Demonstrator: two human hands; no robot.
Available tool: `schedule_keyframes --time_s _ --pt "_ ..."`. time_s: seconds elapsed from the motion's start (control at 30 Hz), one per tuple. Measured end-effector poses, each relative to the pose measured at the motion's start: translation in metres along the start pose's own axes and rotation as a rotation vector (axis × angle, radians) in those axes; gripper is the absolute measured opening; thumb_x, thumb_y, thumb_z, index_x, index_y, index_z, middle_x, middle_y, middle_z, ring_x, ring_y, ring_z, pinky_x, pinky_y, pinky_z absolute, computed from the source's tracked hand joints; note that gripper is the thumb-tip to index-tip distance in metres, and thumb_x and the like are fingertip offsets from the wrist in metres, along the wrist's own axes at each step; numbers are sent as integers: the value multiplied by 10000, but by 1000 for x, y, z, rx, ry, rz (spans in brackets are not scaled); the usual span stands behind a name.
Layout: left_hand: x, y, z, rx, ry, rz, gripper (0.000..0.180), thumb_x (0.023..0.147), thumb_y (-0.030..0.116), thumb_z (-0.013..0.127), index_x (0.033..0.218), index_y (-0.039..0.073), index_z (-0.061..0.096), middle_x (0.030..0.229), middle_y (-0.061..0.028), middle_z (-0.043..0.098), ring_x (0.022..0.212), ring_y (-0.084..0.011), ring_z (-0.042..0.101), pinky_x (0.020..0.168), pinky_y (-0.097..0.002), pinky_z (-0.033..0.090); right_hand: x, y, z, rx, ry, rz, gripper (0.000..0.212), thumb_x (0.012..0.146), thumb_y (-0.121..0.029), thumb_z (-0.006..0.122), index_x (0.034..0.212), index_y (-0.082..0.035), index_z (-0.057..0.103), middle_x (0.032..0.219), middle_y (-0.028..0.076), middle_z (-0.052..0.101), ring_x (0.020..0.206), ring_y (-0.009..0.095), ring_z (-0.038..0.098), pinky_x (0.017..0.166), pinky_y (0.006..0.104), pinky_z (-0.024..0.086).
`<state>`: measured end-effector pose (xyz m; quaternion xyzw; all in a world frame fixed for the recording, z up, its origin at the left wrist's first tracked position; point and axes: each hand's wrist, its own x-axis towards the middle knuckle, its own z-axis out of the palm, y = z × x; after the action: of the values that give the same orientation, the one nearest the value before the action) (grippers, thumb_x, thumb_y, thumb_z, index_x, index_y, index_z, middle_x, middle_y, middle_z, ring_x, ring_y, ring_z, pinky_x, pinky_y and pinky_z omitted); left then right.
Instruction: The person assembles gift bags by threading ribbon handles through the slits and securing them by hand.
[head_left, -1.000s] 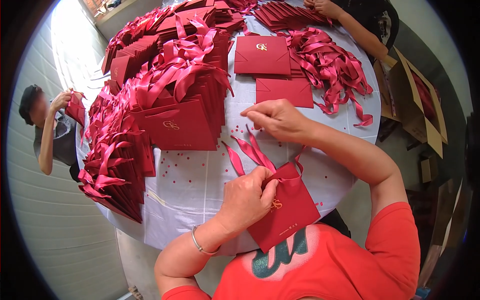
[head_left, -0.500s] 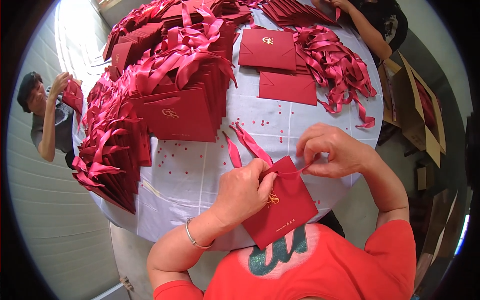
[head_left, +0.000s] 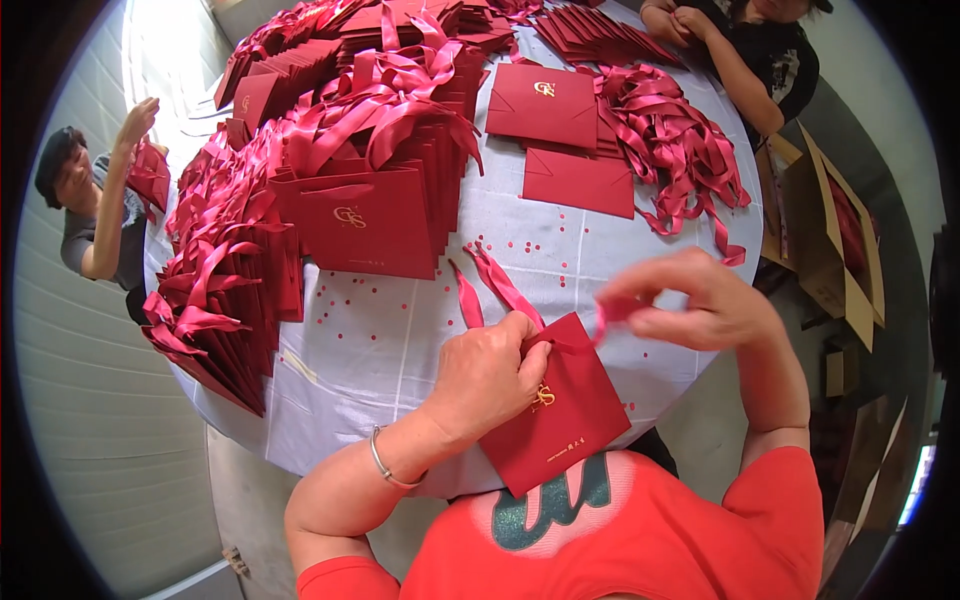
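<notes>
Beyond the left edge of the bench, something dark red is held up by a co-worker. Along that edge, ribboned bags are packed in a leaning row, and toward the middle upright bags are stacked face to face, their smooth matte card set against glossy, loosely curled satin. Small round red dots are scattered over the white cloth in front of them.

At the near edge, the top of a square-sided, flat red bag is pinched between the thumb and fingers of the left hand; the bag is tilted, its lower part resting near the shirt. Two pointed ribbon tails are spread on the cloth past its top edge. To the right, a ribbon end appears to be gripped in the fingers of the right hand (somewhat blurred here), raised just beside the bag's upper corner.

The step in hand is judged to be the fitting of the ribbon at the bag's top; a steady pinch and an even, untwisted pull are called for next.

Toward the far right edge, a tangled ribbon heap is laid beside flat bags.
</notes>
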<state>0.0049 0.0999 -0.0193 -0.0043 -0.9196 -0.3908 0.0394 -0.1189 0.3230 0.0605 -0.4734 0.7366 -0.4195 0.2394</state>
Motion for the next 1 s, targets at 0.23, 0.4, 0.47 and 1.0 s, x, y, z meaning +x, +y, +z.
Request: schedule_keyframes --time_s 0.23,0.4,0.47,1.0 --pt "-3 2 3 14 13 29 177 861 217 690 847 49 638 691 -146 665 645 -352 664 590 -452 510 89 43 34 -180 137 103 205 886 -167 708 983 13 716 869 113 706 742 175 667 647 309 522" --pt "-5 -4 6 25 29 49 178 870 221 682 859 53 626 705 -148 666 638 -352 662 583 -452 511 139 49 47 -309 26 311 357 840 -335 720 885 18 749 784 218 706 747 330 703 710 410 546" --pt "-5 -5 6 26 13 82 180 880 220 672 871 49 617 701 -151 661 633 -350 661 578 -450 511 143 48 51 -297 40 311 369 819 -349 738 850 19 749 785 226 703 745 352 696 720 428 541" --pt "-4 -5 3 15 -4 91 190 889 220 668 879 43 598 686 -154 653 629 -347 661 578 -445 514 145 53 56 -336 82 314 320 858 -278 759 832 39 720 696 158 687 625 187 654 613 357 510"
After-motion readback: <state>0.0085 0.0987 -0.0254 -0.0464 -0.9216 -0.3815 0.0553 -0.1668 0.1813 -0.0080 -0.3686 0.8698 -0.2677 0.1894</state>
